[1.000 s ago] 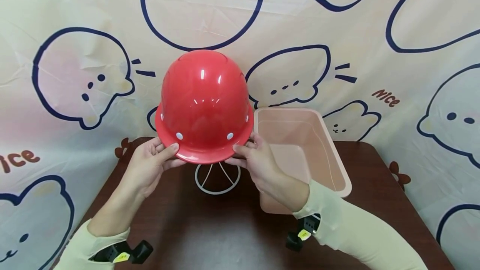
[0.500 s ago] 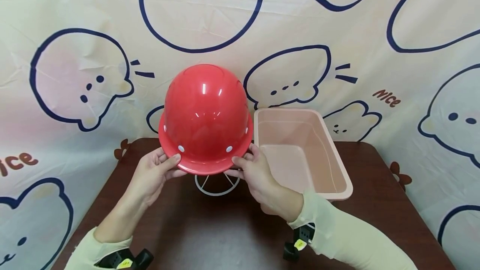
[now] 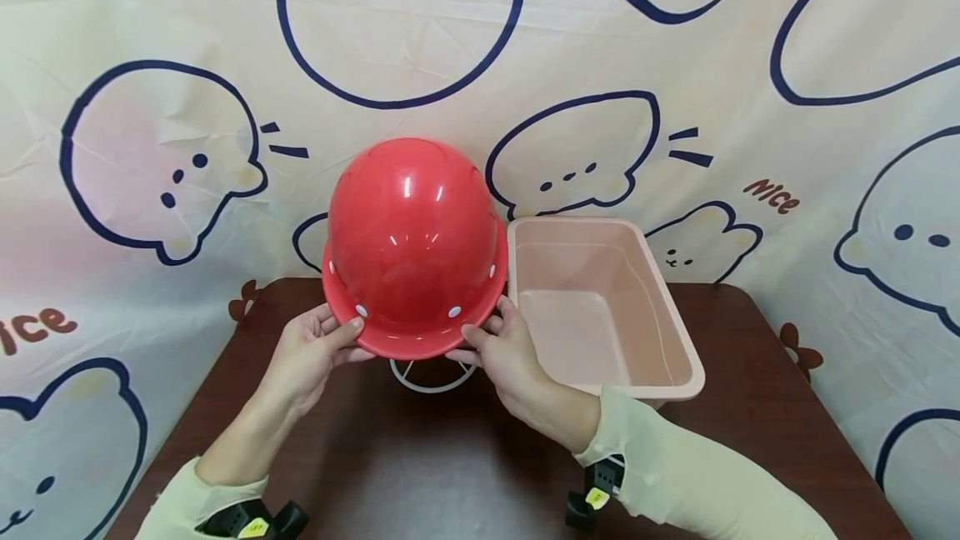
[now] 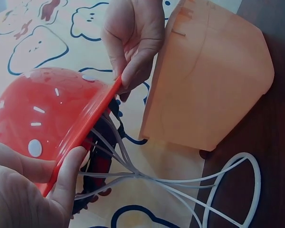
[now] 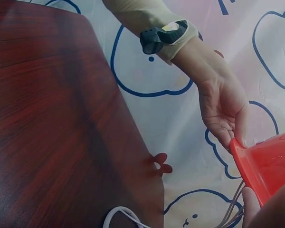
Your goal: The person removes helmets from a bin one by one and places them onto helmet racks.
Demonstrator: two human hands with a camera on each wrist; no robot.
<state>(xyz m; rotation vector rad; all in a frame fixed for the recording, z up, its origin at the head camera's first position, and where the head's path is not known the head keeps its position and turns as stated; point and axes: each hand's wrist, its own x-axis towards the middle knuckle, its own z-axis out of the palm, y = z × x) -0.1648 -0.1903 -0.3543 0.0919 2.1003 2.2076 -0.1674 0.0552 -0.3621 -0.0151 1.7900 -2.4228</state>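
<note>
A glossy red hard hat [image 3: 414, 232] with white rivets sits over a white wire stand [image 3: 433, 382], whose round base stands on the table. My left hand [image 3: 311, 352] pinches the brim at its left front, thumb on top and fingers beneath. On the other side my right hand [image 3: 510, 357] pinches the brim the same way. In the left wrist view, the stand's wires [image 4: 133, 173] run up inside the hat, beside the dark inner straps [image 4: 97, 161]. The top of the stand is hidden under the shell.
A beige plastic bin [image 3: 678, 340] stands just right of the hat, close to my right forearm. The dark brown wooden table [image 3: 420, 473] runs back to a cloth backdrop [image 3: 727, 57] printed with cartoon faces.
Both hands have lowered the hard hat further over the stand, and less of the stand shows below the brim. The hat's crown has tipped slightly toward me. The grip is unchanged.
</note>
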